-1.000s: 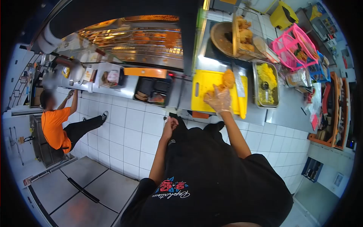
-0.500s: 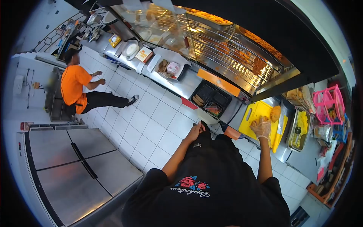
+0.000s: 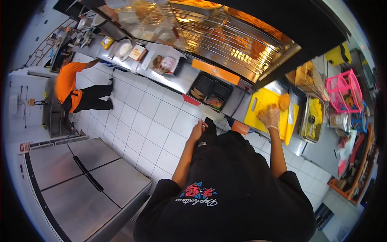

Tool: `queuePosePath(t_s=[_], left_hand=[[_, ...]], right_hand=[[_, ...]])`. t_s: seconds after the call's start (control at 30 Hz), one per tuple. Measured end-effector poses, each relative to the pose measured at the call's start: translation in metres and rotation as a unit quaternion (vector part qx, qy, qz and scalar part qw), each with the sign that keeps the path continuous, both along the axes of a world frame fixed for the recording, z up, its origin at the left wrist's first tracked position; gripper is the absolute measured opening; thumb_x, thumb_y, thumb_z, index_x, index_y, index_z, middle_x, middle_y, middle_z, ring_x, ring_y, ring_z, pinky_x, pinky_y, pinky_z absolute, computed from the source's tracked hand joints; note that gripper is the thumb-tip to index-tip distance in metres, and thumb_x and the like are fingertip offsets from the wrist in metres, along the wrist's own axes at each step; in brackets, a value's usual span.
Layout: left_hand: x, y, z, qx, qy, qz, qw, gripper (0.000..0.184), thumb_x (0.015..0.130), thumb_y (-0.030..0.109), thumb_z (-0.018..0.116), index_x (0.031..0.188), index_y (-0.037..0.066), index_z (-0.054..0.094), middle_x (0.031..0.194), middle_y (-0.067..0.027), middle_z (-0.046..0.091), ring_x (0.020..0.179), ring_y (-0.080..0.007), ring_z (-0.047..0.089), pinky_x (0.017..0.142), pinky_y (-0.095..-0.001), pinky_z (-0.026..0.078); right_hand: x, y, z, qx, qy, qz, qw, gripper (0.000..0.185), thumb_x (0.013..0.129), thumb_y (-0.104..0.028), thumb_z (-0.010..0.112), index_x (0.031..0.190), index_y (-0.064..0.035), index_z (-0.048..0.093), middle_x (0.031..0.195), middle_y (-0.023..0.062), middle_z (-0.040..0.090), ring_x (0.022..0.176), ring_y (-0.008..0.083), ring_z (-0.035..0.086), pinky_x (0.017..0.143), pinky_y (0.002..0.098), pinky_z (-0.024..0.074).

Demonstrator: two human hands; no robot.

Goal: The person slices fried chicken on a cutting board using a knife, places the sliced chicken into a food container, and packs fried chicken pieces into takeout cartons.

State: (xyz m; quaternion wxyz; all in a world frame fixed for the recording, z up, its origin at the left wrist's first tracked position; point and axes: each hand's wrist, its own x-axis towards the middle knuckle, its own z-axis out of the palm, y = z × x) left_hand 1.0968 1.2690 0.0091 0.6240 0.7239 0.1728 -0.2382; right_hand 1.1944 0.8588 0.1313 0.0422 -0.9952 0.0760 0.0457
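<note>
My right hand (image 3: 269,117), in a clear plastic glove, is over the yellow cutting board (image 3: 254,117). Its fingers are curled down at the board, and whatever lies under them is hard to make out. A golden piece of fried chicken (image 3: 284,102) lies just beyond the fingers. Alongside it rests a silvery flat blade (image 3: 292,112), partly along the board's edge. Bare and held in front of my waist, my left hand (image 3: 197,131) has loosely bent fingers with a gap at the thumb. I see nothing in it.
A metal tray of yellow food (image 3: 315,119) with a dark-handled utensil stands right of the board. Left of it sits a black divided container (image 3: 211,92). A lit glass food warmer (image 3: 225,44) overhangs the counter. A co-worker in orange (image 3: 72,86) stands at far left; a steel refrigerator (image 3: 84,181) is nearer.
My view has shifted a little. The co-worker has turned and reaches an arm to the counter. My right hand stays at the board; my left hand's fingers look looser.
</note>
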Motion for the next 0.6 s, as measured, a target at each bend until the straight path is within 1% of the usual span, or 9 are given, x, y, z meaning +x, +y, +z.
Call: queuePosePath(t_s=[0.03, 0.23, 0.27, 0.37, 0.47, 0.5, 0.53, 0.57, 0.6], left_hand=[[-0.002, 0.0, 0.003, -0.013, 0.009, 0.009, 1.0, 0.077, 0.107, 0.061, 0.019, 0.091, 0.005, 0.07, 0.064, -0.0016, 0.051, 0.062, -0.0134, 0.049, 0.063, -0.0304, 0.039], [-0.011, -0.003, 0.024, 0.004, 0.013, 0.017, 1.0, 0.077, 0.107, 0.062, 0.02, 0.093, 0.005, 0.071, 0.063, -0.0011, 0.051, 0.06, -0.0116, 0.045, 0.06, -0.0288, 0.036], [-0.012, -0.003, 0.025, 0.009, 0.016, 0.016, 1.0, 0.077, 0.107, 0.062, 0.02, 0.093, 0.005, 0.071, 0.063, -0.001, 0.051, 0.059, -0.0115, 0.045, 0.06, -0.0288, 0.036], [-0.014, -0.004, 0.023, 0.007, 0.021, 0.018, 1.0, 0.076, 0.107, 0.061, 0.021, 0.094, 0.006, 0.071, 0.063, -0.0003, 0.052, 0.059, -0.0106, 0.045, 0.059, -0.0284, 0.035], [-0.015, -0.006, 0.025, 0.017, 0.014, 0.017, 1.0, 0.078, 0.107, 0.062, 0.018, 0.095, 0.005, 0.071, 0.063, -0.0001, 0.051, 0.058, -0.0101, 0.043, 0.058, -0.0279, 0.034], [-0.015, -0.007, 0.028, 0.025, 0.009, 0.019, 0.999, 0.081, 0.106, 0.062, 0.016, 0.096, 0.004, 0.071, 0.063, -0.0001, 0.051, 0.057, -0.0101, 0.042, 0.058, -0.0277, 0.033], [-0.016, -0.007, 0.03, 0.032, 0.003, 0.021, 0.999, 0.083, 0.106, 0.063, 0.014, 0.097, 0.004, 0.071, 0.063, 0.0, 0.05, 0.057, -0.0101, 0.041, 0.057, -0.0275, 0.033], [-0.018, -0.007, 0.031, 0.028, 0.006, 0.03, 0.999, 0.083, 0.106, 0.063, 0.014, 0.097, 0.004, 0.071, 0.063, 0.0002, 0.051, 0.057, -0.0099, 0.042, 0.057, -0.0272, 0.033], [-0.02, -0.007, 0.033, 0.024, 0.008, 0.04, 0.999, 0.083, 0.106, 0.064, 0.014, 0.097, 0.004, 0.071, 0.064, 0.0004, 0.051, 0.057, -0.0096, 0.042, 0.057, -0.0268, 0.033]], right_hand=[[0.0, -0.001, -0.003, 0.014, 0.012, -0.008, 1.0, 0.062, 0.068, -0.045, 0.079, 0.113, -0.0046, 0.064, 0.112, 0.0283, 0.061, 0.102, 0.0426, 0.062, 0.087, 0.0495, 0.0518], [-0.001, -0.012, -0.051, 0.031, -0.113, -0.012, 0.993, 0.022, 0.081, -0.021, 0.069, 0.098, -0.0065, 0.068, 0.086, 0.0265, 0.064, 0.081, 0.0436, 0.065, 0.072, 0.0508, 0.0543], [0.002, -0.018, -0.059, 0.042, -0.14, 0.0, 0.989, 0.013, 0.082, -0.015, 0.066, 0.093, -0.007, 0.069, 0.089, 0.0274, 0.066, 0.078, 0.0429, 0.067, 0.066, 0.0497, 0.0548], [0.015, -0.038, -0.056, 0.101, -0.062, -0.031, 0.992, 0.016, 0.081, -0.013, 0.068, 0.095, -0.0064, 0.07, 0.094, 0.027, 0.068, 0.08, 0.0423, 0.068, 0.067, 0.0485, 0.0556], [0.018, -0.048, -0.019, 0.211, -0.005, -0.13, 0.969, 0.026, 0.085, -0.013, 0.068, 0.11, -0.0098, 0.069, 0.108, 0.0215, 0.07, 0.088, 0.036, 0.07, 0.068, 0.0447, 0.0567], [0.017, -0.053, -0.009, 0.396, 0.031, -0.19, 0.898, 0.031, 0.086, -0.015, 0.069, 0.116, -0.0117, 0.066, 0.112, 0.0187, 0.069, 0.092, 0.0334, 0.069, 0.07, 0.0436, 0.0565], [0.013, -0.064, -0.003, 0.564, 0.068, -0.241, 0.787, 0.036, 0.087, -0.017, 0.069, 0.123, -0.0136, 0.064, 0.116, 0.0159, 0.068, 0.096, 0.0308, 0.068, 0.073, 0.0425, 0.0564], [0.007, -0.074, 0.001, 0.707, 0.103, -0.283, 0.64, 0.041, 0.088, -0.019, 0.07, 0.129, -0.0155, 0.061, 0.12, 0.0131, 0.067, 0.1, 0.0282, 0.067, 0.075, 0.0414, 0.0562], [-0.002, -0.086, -0.006, 0.772, 0.138, -0.218, 0.582, 0.052, 0.093, -0.034, 0.069, 0.14, -0.0191, 0.052, 0.128, 0.0073, 0.062, 0.111, 0.0241, 0.062, 0.08, 0.0382, 0.0542]])
